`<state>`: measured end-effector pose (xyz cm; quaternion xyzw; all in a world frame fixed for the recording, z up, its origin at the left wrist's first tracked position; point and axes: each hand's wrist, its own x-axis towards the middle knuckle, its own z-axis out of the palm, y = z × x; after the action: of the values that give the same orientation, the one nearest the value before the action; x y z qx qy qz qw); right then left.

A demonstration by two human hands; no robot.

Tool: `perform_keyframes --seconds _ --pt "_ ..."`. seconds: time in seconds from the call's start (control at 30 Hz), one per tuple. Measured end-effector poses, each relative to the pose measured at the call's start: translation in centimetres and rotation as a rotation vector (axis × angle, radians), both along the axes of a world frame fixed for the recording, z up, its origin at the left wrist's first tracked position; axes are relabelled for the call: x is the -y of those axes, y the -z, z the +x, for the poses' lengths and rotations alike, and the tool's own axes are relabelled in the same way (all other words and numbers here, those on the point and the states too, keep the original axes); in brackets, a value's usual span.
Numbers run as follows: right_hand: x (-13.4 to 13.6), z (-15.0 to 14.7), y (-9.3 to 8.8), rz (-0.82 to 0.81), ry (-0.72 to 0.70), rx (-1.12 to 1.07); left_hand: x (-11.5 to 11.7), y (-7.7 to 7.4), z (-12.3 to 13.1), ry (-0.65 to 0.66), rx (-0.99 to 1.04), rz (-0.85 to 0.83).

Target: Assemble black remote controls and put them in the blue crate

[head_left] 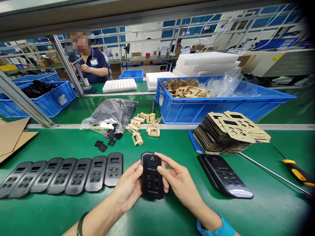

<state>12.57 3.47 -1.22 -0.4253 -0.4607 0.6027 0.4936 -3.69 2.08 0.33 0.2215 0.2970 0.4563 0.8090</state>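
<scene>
Between my two hands I hold a black plastic front panel [152, 177] with small white print, its printed face toward me. My left hand [131, 183] grips the left edge, thumb in front. My right hand [176, 175] closes on the right edge, the index finger at the top corner and the thumb on the face. Left of my hands lies a row of several dark panels [113, 170] with button pads and a window. To the right, a small stack of glossy black panels [225, 177] rests on the green table [182, 216].
Behind stand black rubber button pads [100, 146], a plastic bag [112, 113], curled tan liners [137, 138], a blue cutter [195, 141] and stacked adhesive sheets [227, 131]. A blue bin [197, 109] is beyond. Screwdrivers [296, 171] lie right. A co-worker [93, 65] sits opposite.
</scene>
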Motion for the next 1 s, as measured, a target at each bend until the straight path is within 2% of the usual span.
perform_keyframes --seconds 0.57,0.87,1.0 --pt "-0.08 0.11 -0.31 0.017 0.027 0.005 -0.09 -0.24 0.21 0.011 -0.004 -0.011" --pt "0.12 -0.11 0.23 0.051 0.045 0.104 -0.02 0.0 0.25 0.009 0.007 0.001" --pt "0.23 -0.17 0.18 0.048 0.064 0.146 0.21 0.07 0.34 0.01 -0.063 0.046"
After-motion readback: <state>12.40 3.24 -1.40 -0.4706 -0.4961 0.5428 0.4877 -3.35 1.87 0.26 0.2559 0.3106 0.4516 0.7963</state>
